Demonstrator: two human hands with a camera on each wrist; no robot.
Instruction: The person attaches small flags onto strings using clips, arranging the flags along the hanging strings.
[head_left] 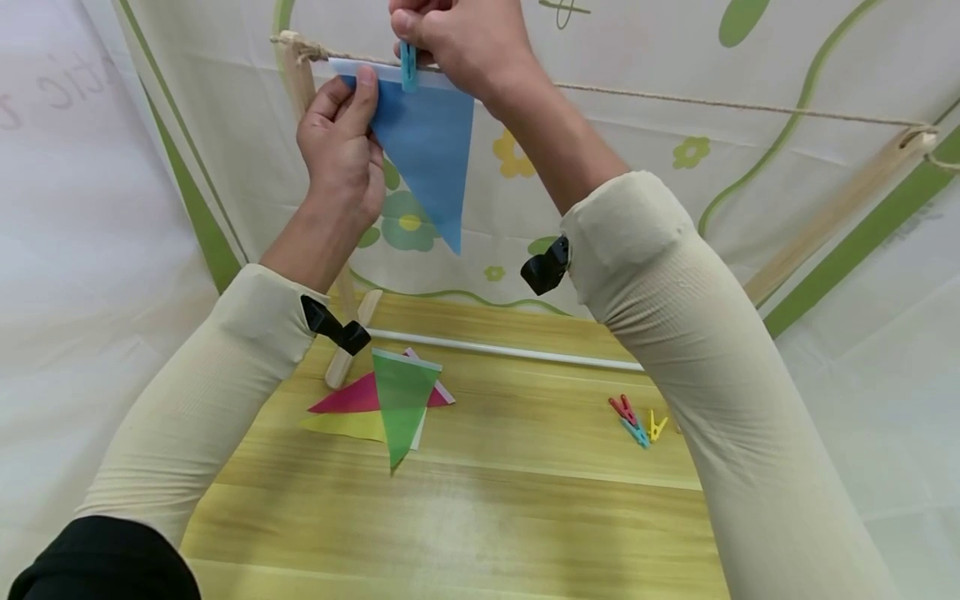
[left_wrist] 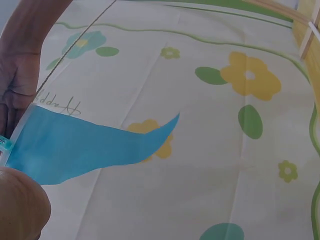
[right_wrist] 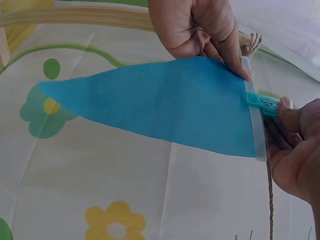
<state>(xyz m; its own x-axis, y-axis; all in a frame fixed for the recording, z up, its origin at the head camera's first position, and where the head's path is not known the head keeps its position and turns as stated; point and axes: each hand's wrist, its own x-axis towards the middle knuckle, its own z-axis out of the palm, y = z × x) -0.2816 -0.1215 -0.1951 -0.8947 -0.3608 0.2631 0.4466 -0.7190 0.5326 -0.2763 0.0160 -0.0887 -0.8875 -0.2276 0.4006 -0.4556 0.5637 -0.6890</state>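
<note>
A blue triangular pennant [head_left: 431, 142] with a white top edge hangs point down at the twine [head_left: 675, 102], near its left end. My left hand [head_left: 341, 146] pinches the pennant's upper left corner between thumb and fingers. My right hand [head_left: 465, 37] pinches a light blue clothespin [head_left: 408, 67] from above. The clothespin straddles the white edge near the middle, as the right wrist view shows with the clothespin [right_wrist: 262, 103] over the white strip. In the left wrist view the pennant [left_wrist: 90, 142] stretches sideways, and part of my left hand [left_wrist: 22, 205] shows at the lower left.
Wooden posts [head_left: 840, 208] hold the twine at both ends. On the wooden table [head_left: 525, 517] lie green [head_left: 405, 400], magenta [head_left: 352, 396] and yellow [head_left: 348, 425] pennants, overlapping. Several small clothespins [head_left: 637, 429] lie at the right. A white rod [head_left: 510, 350] runs along the back.
</note>
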